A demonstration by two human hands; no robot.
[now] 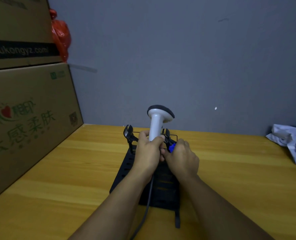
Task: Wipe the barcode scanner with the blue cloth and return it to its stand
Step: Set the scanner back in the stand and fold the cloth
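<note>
Cardboard box [18,32] reads "wukongyz.com"; left hand [148,149] grips barcode scanner [158,118].

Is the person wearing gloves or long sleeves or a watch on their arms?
No. The left hand and the right hand are both bare, with no gloves. Both forearms are uncovered all the way to the bottom edge of the picture, so no sleeves show. No watch, bracelet or ring can be seen on either one.
</note>
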